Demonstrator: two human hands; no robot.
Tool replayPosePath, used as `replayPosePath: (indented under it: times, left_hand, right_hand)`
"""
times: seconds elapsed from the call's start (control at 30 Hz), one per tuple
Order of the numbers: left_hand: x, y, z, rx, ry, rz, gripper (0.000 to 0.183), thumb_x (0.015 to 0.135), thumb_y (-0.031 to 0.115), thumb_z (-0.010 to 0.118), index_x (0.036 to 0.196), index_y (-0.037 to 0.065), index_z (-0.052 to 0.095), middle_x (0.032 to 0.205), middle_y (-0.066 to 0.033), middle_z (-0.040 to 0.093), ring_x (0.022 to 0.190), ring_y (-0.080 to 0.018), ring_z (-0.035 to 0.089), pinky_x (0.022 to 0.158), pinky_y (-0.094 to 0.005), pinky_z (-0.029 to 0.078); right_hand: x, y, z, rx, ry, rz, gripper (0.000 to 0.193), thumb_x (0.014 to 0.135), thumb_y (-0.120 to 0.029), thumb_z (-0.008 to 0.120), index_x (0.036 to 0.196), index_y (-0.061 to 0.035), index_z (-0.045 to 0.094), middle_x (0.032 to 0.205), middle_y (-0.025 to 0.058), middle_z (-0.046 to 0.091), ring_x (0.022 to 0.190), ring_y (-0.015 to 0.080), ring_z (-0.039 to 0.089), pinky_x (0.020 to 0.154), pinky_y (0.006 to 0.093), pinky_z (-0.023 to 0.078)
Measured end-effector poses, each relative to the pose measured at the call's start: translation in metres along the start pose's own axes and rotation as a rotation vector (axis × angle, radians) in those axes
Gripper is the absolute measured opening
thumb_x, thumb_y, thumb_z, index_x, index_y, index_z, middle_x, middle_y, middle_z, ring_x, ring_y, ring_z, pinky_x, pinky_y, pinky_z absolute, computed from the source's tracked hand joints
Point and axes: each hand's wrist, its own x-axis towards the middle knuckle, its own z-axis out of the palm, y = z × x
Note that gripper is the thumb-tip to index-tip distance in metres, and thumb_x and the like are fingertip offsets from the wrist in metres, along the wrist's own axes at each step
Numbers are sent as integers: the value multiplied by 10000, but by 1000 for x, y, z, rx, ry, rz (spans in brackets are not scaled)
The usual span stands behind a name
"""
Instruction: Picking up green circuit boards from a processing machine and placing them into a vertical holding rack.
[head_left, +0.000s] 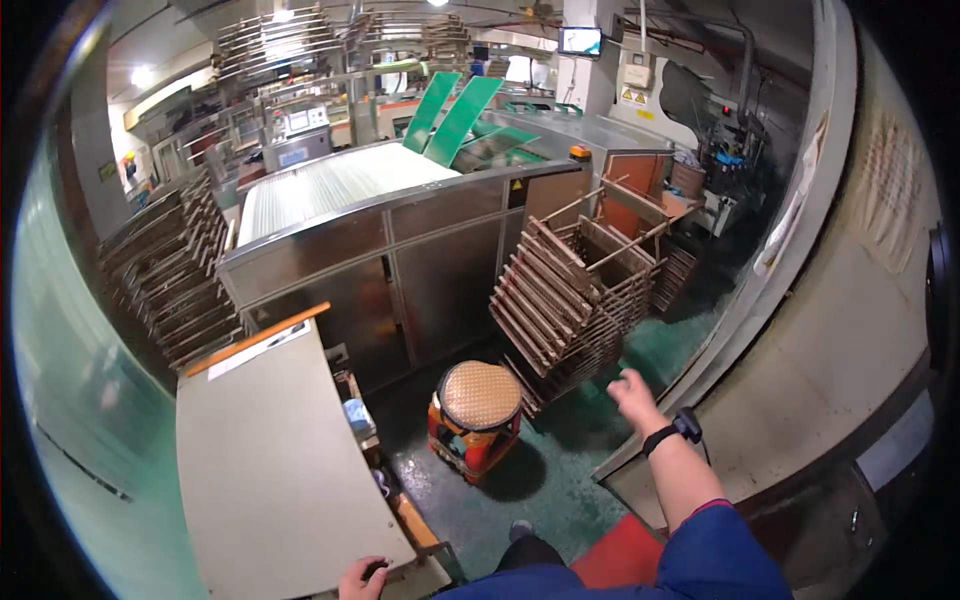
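Note:
My right hand is held out in mid-air over the green floor, near the lower end of a wooden slatted rack. Its fingers are loosely bent and apart, and nothing shows in them. A black strap with a small device circles that wrist. At the lower edge, my left hand is by the near corner of a pale desk. Its fingers are curled around a small dark thing whose kind I cannot make out. Part of that hand is cut off by the frame.
A round stool with a woven tan seat stands between desk and rack. Behind runs a long metal machine with a white ribbed bed and upright green panels. More racks stand left; a pale metal cabinet borders the right.

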Motion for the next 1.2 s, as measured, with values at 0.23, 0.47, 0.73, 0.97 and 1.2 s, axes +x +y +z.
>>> replayPosePath:
  times: [0.23, 0.47, 0.73, 0.97, 1.2]
  left_hand:
    - [98, -1, 26, -767, 642, -468, 350, 1008, 229, 618, 1307, 48, 613, 990, -46, 675, 896, -183, 631, 832, -317, 528]
    - [193, 76, 93, -259, 601, -480, 281, 1022, 246, 596, 1236, 83, 675, 935, -21, 649, 833, -127, 585, 761, -293, 485]
    - [272, 132, 136, -156, 572, -474, 277, 996, 252, 652, 1198, 64, 682, 982, -57, 698, 851, -152, 619, 759, -312, 507]
    - [281, 59, 157, -78, 566, -400, 263, 973, 213, 681, 1172, 41, 689, 960, -43, 681, 827, -122, 618, 748, -264, 505]
    - [345, 82, 168, -406, 511, -322, 309, 996, 200, 647, 1243, 15, 638, 1055, -98, 707, 934, -177, 683, 835, -303, 555]
  right_hand:
    - [268, 2, -115, 641, 448, 29, 505, 950, -474, 654, 1335, -172, 530, 1293, 15, 531, 1170, 213, 469, 981, 483, 402]
    - [471, -7, -68, 880, 463, 342, 814, 941, -615, 620, 1547, -126, 383, 1604, 109, 364, 1463, 313, 345, 1144, 526, 343]
    - [584, -24, -67, 1247, 624, 432, 370, 918, -386, 693, 732, -185, 444, 590, -63, 407, 438, 92, 364, 387, 260, 327]
    - [600, -190, -99, 1382, 190, 10, 343, 971, -257, 716, 768, -185, 450, 595, -75, 358, 460, 61, 335, 422, 232, 317]
    - [495, -350, -36, 1203, -191, -229, 253, 992, -163, 650, 823, -186, 463, 613, -83, 349, 484, 47, 349, 455, 232, 303]
